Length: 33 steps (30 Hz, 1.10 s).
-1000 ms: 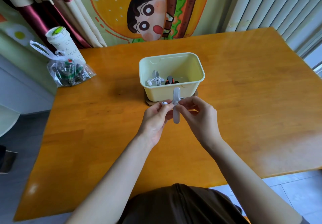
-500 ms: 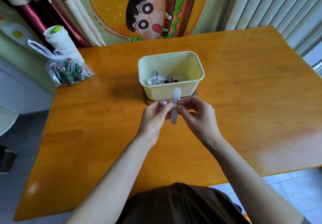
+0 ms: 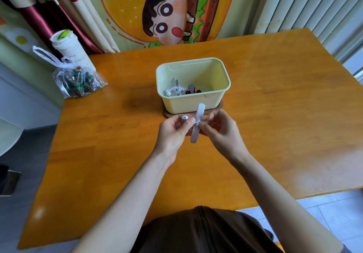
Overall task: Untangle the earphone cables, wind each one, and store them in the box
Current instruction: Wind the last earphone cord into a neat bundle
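The table point(image 3: 275, 115) is orange-brown wood. Mid-table, the box point(image 3: 222, 70) is pale yellow on a brown base point(image 3: 220, 106); inside lie a white earphone coil point(image 3: 173, 90) and a black-and-orange one point(image 3: 191, 90). The strap point(image 3: 194, 135) is pale grey. At the far left corner, a clear bag point(image 3: 78, 81) shows green, red and dark contents

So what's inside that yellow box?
In the box lie a white earphone bundle and a black-and-orange earphone bundle. The near wall hides the floor closest to the person.

Pinching left hand point(image 3: 173, 132); pinching right hand point(image 3: 222, 133)
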### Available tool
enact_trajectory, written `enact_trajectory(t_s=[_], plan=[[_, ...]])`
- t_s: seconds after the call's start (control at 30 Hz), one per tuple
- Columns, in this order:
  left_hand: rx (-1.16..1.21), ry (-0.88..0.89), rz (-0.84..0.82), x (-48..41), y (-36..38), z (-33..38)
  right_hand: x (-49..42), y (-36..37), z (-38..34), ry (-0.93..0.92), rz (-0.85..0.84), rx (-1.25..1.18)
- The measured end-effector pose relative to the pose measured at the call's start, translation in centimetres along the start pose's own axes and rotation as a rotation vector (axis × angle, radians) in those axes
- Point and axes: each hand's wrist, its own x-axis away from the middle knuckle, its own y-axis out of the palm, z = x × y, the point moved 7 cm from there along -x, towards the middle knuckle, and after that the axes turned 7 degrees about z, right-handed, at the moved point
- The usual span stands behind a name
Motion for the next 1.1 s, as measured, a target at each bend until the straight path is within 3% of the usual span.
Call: enact_trajectory(t_s=[0.5, 1.1], plan=[[-0.013, -0.041, -0.039, 0.0, 0.1, -0.8, 0.1, 0.1, 0.7, 0.185, -0.074, -0.080], [0.120, -0.146, -0.113, 0.2, 0.1, 0.1, 0.3, 0.5, 0.0, 0.174, -0.105, -0.199]])
